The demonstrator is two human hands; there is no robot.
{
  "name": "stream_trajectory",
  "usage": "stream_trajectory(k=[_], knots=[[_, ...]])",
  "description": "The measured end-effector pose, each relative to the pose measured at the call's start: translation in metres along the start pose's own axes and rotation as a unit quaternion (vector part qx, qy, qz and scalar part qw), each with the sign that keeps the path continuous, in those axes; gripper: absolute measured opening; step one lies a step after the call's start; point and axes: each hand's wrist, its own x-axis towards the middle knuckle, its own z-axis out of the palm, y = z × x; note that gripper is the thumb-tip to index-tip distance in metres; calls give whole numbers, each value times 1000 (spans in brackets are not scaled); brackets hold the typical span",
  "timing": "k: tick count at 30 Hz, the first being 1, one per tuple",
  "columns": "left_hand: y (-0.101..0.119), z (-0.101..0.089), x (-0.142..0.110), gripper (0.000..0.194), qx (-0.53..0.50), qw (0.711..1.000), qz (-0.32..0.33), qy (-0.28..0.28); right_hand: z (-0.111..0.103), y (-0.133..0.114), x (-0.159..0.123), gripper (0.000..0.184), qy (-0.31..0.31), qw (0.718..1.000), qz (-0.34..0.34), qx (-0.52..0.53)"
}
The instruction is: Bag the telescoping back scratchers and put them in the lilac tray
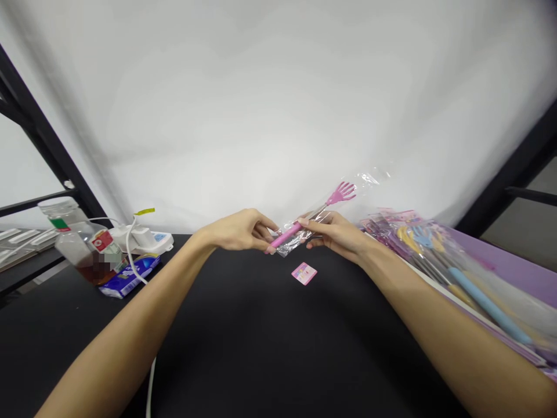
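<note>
A pink back scratcher (288, 233) with a hand-shaped head and a metal shaft is held slantwise above the table, its head up and to the right. Clear plastic wrap (364, 177) surrounds it and extends past the head. My left hand (243, 230) pinches the lower end of the handle. Around the upper handle and wrap, my right hand (337, 233) is closed, thumb on top. Below the hands, a small pink printed card (304, 273) lies flat on the black table (278, 348).
At right, a purple box (513, 264) holds several wrapped back scratchers (483, 302). On the left stand a plastic jar (80, 244) with brown liquid, a blue packet (130, 276) and a white power strip (159, 242) with a cable. A white wall (278, 104) rises behind.
</note>
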Motion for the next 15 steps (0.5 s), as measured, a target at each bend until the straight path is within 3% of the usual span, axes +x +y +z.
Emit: stream_trajectory(k=[2, 5, 11, 15], knots=[[1, 1, 1, 30, 29, 1000, 6, -3, 2, 0, -1, 26, -17, 1000, 4, -6], [5, 5, 2, 31, 48, 999, 2, 9, 5, -2, -2, 27, -38, 999, 9, -15], [5, 8, 4, 38, 2, 999, 24, 36, 0, -3, -3, 27, -18, 1000, 0, -4], [3, 9, 6, 22, -4, 999, 17, 51, -2, -1, -3, 29, -14, 1000, 2, -3]])
